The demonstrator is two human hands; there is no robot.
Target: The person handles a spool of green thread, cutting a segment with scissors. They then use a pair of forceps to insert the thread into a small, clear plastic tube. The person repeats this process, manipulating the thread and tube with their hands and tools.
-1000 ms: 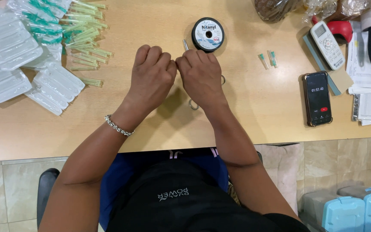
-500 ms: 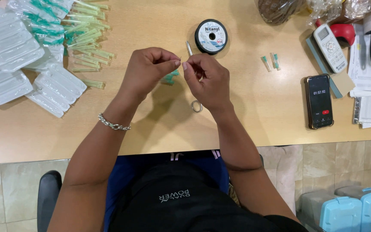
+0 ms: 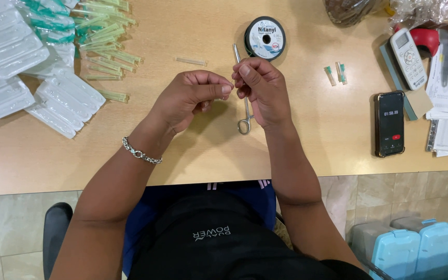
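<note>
Left hand (image 3: 190,98) was curled nearly closed, thumb and forefinger pinched at the tips; whatever sat in the pinch was too small to make out. Right hand (image 3: 260,85) faced it, fingertips almost touching the left's, also pinched tight, contents too fine to tell. Metal forceps (image 3: 245,111) lay flat on the wooden table (image 3: 193,150) just under and between both hands: thin, silver, straight shaft, ring handles toward the person, tip pointing away, part hidden by the right fingers. Just beyond the right hand sat a round black-and-white thread spool (image 3: 265,38). Beyond the left hand lay one clear tube (image 3: 191,61). Further out past the left hand, a heap of pale green capped needles (image 3: 105,46) and clear blister packs (image 3: 32,72). Out to the right of the right hand, two small green-tipped caps (image 3: 335,74), then a dark phone (image 3: 390,124) with its screen lit.
</note>
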